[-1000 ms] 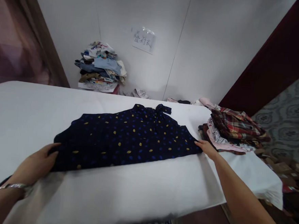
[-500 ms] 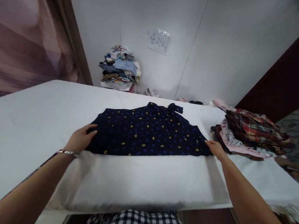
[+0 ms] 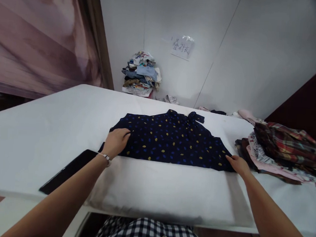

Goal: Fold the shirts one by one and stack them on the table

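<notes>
A dark navy shirt (image 3: pixel 169 141) with small yellow and blue spots lies flattened on the white table, its collar and a tied strip pointing away from me. My left hand (image 3: pixel 117 141) is on the shirt's left part, inward of its side edge, with the fingers curled closed on the fabric. At the lower right corner, my right hand (image 3: pixel 239 165) pinches the cloth between thumb and fingers. A flat black object (image 3: pixel 70 170) rests on the table, partly hidden behind my left forearm; its kind cannot be made out.
Folded clothes, a plaid one on top, form a stack (image 3: pixel 282 150) right of my right hand. Another tall clothing pile (image 3: pixel 142 74) stands by the wall beyond the table (image 3: pixel 52 122). A handwritten paper sign (image 3: pixel 182 47) hangs on the wall. A pinkish curtain (image 3: pixel 39 34) is at left.
My left hand has shifted from the shirt's left edge inward over the cloth. My right hand stays at the right corner. The view has turned left, showing more of the black object.
</notes>
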Available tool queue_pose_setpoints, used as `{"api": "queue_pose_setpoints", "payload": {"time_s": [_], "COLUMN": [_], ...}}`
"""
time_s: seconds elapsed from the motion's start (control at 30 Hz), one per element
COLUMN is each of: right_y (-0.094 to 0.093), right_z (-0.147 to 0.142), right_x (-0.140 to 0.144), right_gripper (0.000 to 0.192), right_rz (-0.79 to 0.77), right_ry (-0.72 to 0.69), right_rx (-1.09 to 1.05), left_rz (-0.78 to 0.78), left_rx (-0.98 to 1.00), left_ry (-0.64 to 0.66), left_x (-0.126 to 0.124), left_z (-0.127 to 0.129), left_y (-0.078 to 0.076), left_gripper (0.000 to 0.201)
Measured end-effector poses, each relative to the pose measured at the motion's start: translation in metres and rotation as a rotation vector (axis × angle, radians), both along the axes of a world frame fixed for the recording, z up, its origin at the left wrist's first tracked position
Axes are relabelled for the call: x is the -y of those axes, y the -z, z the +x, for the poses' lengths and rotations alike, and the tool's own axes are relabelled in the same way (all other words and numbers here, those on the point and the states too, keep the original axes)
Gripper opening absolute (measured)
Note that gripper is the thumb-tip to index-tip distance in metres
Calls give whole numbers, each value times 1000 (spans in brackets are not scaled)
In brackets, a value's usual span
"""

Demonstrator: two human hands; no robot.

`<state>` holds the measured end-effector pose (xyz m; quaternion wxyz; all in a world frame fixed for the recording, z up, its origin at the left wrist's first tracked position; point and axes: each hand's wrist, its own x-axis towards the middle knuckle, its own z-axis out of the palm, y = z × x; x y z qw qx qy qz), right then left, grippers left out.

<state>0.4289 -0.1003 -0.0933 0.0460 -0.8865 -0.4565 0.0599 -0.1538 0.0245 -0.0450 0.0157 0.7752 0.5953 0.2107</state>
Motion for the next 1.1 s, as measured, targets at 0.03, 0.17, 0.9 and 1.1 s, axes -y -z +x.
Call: {"api": "queue_pose_setpoints", "payload": {"time_s": [0.03, 0.17, 0.9, 1.1], "right_y": [-1, -2, 9, 11], "right_z": [-2, -13, -52, -53], "right_x": [-1, -1, 10, 9], "right_gripper": [44, 50, 49, 48], "right_rz": [-9, -12, 171, 182], "right_ry": [8, 88, 316, 320], "right_rx": [3, 19, 86, 108], "left_rz": [-8, -149, -296, -183], "left_rx": [-13, -126, -274, -447], "left_ry": [62, 182, 181, 118], "left_x": [-4, -27, -71, -75], "left_z": [9, 39, 57, 64], "left_y": [0, 6, -20, -2], "left_gripper": [39, 41, 20, 31]}}
